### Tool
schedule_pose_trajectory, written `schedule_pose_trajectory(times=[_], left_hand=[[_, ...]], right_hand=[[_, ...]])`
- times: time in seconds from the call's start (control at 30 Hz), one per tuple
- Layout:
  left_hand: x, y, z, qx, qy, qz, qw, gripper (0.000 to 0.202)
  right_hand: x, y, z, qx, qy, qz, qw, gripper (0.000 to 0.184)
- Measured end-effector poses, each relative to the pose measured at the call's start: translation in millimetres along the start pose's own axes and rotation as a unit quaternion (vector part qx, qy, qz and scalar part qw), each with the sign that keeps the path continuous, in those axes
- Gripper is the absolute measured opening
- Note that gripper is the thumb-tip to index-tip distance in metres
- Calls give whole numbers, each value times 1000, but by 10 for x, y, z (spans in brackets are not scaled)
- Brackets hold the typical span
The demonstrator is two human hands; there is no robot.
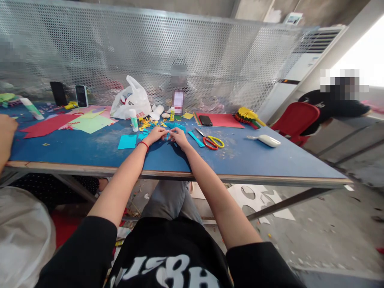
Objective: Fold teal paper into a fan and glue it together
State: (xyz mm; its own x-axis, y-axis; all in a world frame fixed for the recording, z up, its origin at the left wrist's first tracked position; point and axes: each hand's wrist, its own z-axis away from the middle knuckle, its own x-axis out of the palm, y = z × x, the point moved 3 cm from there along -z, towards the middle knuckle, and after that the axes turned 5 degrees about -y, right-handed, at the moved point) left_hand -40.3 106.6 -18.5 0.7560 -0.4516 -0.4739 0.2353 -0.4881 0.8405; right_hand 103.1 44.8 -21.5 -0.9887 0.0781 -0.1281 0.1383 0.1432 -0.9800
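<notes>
My left hand (156,135), with a red cord on its wrist, meets my right hand (177,138) over the table. The fingers of both are pinched together on a small piece of blue paper, mostly hidden by the fingertips. Just behind them lies a fringed blue paper (177,128). A blue paper square (127,142) is left of my left hand. To the right of my right hand are folded blue strips (196,139) and scissors (211,142) with one red and one yellow handle, blades apart.
A glue stick (133,121), yellow paper scraps (150,122) and a white plastic bag (132,102) stand behind my hands. A black phone (205,120) rests on red paper (231,121). Farther right lies a white scoop-like object (267,140). Another person's hand (6,138) is at the left edge.
</notes>
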Motion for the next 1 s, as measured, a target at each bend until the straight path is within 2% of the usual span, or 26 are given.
schedule_pose_trajectory(times=[1.0], left_hand=[[-5, -35, -22, -10, 5, 9, 1000, 42]], right_hand=[[-2, -28, 2, 16, -10, -2, 1000, 22]])
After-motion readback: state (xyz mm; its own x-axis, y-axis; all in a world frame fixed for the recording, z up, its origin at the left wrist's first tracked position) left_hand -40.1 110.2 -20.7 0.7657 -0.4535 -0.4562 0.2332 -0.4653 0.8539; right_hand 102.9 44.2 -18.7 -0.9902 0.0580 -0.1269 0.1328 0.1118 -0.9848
